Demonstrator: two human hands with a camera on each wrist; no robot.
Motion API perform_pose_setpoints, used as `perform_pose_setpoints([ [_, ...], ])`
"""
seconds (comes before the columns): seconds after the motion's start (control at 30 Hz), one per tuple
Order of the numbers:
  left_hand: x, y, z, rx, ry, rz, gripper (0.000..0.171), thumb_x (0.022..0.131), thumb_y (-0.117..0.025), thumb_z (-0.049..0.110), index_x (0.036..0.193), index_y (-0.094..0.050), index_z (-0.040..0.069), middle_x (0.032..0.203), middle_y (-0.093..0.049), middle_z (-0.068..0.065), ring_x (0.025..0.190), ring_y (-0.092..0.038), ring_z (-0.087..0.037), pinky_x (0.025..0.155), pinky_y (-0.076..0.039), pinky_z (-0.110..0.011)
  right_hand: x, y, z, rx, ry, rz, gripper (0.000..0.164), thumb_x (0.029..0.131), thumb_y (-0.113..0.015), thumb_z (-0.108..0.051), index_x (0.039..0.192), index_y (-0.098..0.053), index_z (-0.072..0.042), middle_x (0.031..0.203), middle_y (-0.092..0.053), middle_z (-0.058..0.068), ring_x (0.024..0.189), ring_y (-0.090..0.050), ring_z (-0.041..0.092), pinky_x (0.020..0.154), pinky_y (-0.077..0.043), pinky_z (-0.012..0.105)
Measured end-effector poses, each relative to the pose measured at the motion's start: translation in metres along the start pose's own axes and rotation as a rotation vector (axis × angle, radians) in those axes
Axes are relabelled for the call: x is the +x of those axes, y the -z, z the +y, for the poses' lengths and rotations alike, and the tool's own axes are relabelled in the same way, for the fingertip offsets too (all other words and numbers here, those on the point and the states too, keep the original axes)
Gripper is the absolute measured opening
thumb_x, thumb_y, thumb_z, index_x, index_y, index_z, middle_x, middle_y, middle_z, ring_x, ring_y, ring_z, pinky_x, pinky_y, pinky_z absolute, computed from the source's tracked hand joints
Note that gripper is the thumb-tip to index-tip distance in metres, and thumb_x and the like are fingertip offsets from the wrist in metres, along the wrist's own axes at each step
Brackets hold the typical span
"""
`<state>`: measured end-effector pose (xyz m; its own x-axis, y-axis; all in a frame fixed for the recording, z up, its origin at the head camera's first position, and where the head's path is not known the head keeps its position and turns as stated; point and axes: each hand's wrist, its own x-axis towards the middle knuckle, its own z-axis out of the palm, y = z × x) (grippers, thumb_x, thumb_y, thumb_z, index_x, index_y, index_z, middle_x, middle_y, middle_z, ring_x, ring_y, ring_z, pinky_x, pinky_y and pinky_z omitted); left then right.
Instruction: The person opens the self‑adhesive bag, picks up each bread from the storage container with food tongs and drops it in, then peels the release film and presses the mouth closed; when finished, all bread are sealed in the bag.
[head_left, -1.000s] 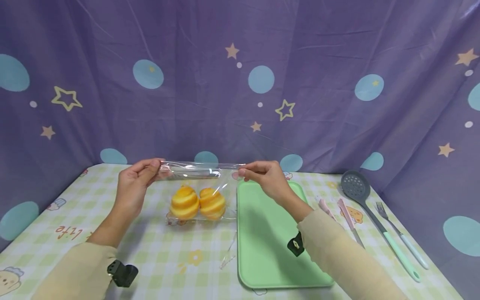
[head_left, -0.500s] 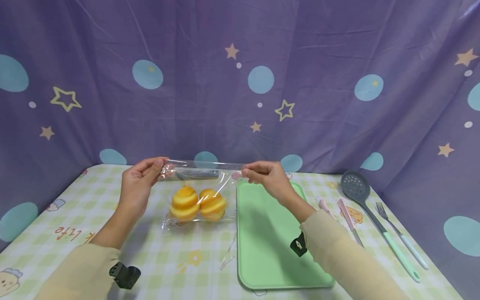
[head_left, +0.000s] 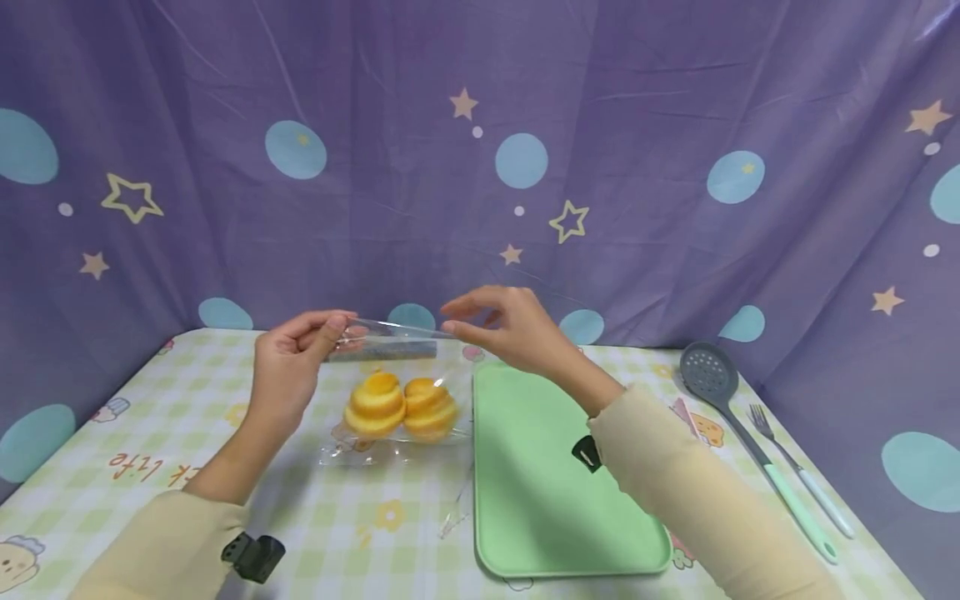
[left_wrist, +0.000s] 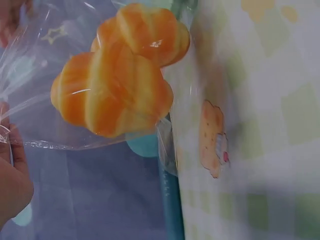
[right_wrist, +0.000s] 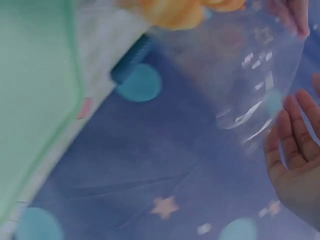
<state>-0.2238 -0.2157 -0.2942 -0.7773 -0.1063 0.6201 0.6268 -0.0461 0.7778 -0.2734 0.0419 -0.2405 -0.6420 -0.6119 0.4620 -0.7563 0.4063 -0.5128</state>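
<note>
A clear plastic bag [head_left: 360,454] holds two yellow-and-orange spiral buns, a left bun [head_left: 375,407] and a right bun [head_left: 430,408], side by side. My left hand [head_left: 288,367] pinches the bag's upper left edge between thumb and fingers. At the bag's upper right, my right hand [head_left: 510,325] has its thumb and fingers apart. The right wrist view shows the right hand [right_wrist: 300,165] with fairly straight fingers close to the bag's edge [right_wrist: 260,110]; whether they touch it is unclear. In the left wrist view both buns [left_wrist: 115,90] show through the film.
A light green tray [head_left: 555,508] lies right of the bag. Beyond it are a slotted skimmer [head_left: 708,372], a fork [head_left: 761,421] and a pink-tipped utensil [head_left: 688,417], mostly hidden by my sleeve. A narrow blue-grey object [head_left: 405,350] lies behind the bag, near the curtain.
My right hand has come off its pinch, spread its fingers and moved left and slightly up. My left hand has shifted right, still pinching the bag; the buns moved slightly right.
</note>
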Motion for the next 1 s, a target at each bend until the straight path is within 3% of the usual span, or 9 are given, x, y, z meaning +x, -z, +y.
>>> perform_pose_setpoints([
  [0.17,-0.001,-0.011,0.008,0.017,-0.063,-0.037,0.018,0.089,-0.054,0.001,0.099,-0.063,-0.012,0.084,-0.069,-0.014,0.075,-0.067,-0.024,0.074,-0.051,-0.034,0.023,-0.008,-0.031,-0.100,0.092,-0.096,0.028,0.084,-0.065,-0.034,0.105,-0.069,-0.015,0.100,-0.066,-0.007,0.089,-0.057,0.000,0.075,-0.045,0.017],
  [0.4,0.000,-0.023,0.015,0.051,-0.085,-0.064,0.019,0.088,-0.055,0.001,0.102,-0.065,-0.008,0.081,-0.069,-0.008,0.072,-0.067,-0.021,0.074,-0.051,-0.030,0.043,-0.014,-0.055,-0.186,0.090,-0.186,0.024,0.083,-0.065,-0.036,0.095,-0.072,-0.016,0.086,-0.068,-0.010,0.076,-0.059,-0.003,0.069,-0.045,0.013],
  [0.57,-0.001,-0.031,0.025,0.063,-0.097,-0.044,0.019,0.087,-0.056,-0.001,0.102,-0.064,-0.010,0.081,-0.070,-0.007,0.071,-0.067,-0.018,0.072,-0.052,-0.027,0.049,-0.015,-0.058,-0.180,0.093,-0.199,0.021,0.080,-0.068,-0.035,0.086,-0.074,-0.016,0.075,-0.068,-0.010,0.064,-0.058,-0.004,0.061,-0.046,0.013],
  [0.73,-0.005,-0.041,0.038,0.176,-0.097,0.014,0.019,0.087,-0.058,0.002,0.100,-0.065,-0.010,0.078,-0.069,-0.011,0.069,-0.067,-0.018,0.063,-0.051,-0.020,0.051,-0.014,-0.055,-0.177,0.133,-0.180,0.014,0.081,-0.069,-0.029,0.080,-0.075,-0.016,0.070,-0.068,-0.009,0.056,-0.057,-0.003,0.055,-0.046,0.014],
  [1.0,-0.009,-0.045,0.045,0.305,-0.114,0.075,0.018,0.087,-0.061,0.007,0.096,-0.068,-0.007,0.091,-0.067,-0.016,0.080,-0.064,-0.009,0.068,-0.052,-0.022,0.052,-0.013,-0.050,-0.120,0.151,-0.173,0.013,0.078,-0.071,-0.031,0.075,-0.075,-0.019,0.067,-0.067,-0.012,0.053,-0.056,-0.002,0.051,-0.046,0.018],
])
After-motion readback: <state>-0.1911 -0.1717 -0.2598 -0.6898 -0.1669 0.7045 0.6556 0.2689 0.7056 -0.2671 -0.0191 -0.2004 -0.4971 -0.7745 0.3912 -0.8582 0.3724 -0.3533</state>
